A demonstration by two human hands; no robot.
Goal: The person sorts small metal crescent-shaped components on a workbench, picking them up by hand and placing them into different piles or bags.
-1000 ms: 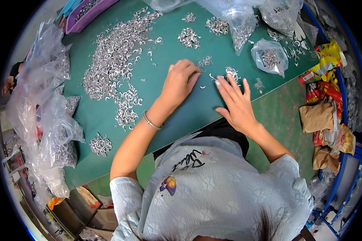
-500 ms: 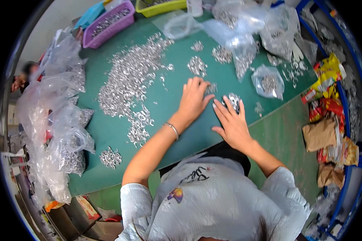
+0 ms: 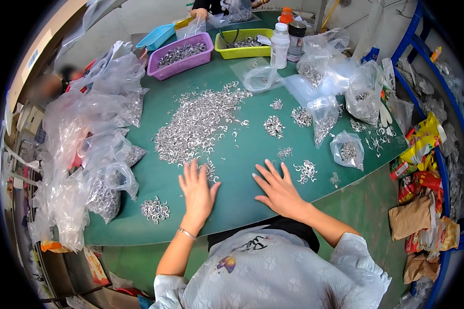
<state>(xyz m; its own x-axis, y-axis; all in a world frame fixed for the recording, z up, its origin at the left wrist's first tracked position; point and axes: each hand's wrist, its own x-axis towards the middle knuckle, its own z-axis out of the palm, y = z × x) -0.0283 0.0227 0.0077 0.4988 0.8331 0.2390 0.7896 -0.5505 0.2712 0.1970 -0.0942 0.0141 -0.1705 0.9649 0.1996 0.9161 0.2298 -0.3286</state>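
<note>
My left hand (image 3: 197,195) lies with its fingers spread at the near edge of a large heap of small silver crescent-shaped metal pieces (image 3: 191,129). Its fingertips touch or cover a few of them. My right hand (image 3: 279,191) rests open on the green table (image 3: 237,206), fingers spread and holding nothing. Just beyond its fingertips is a small cluster of thin metal pieces (image 3: 284,153). To its right sits a small pile of crescents (image 3: 306,171). Another small pile (image 3: 155,210) lies left of my left wrist.
Stuffed clear bags (image 3: 98,154) line the table's left side. At the back stand a purple basket (image 3: 183,56), a yellow-green basket (image 3: 245,50) and a white bottle (image 3: 279,46). An opened bag of parts (image 3: 348,150) lies at right. Across the table a person's hand (image 3: 198,13) shows.
My left hand has moved left from the small middle cluster to the big heap. My right hand has drawn back off the right-hand pile. The view has tilted up, showing more of the table's far end.
</note>
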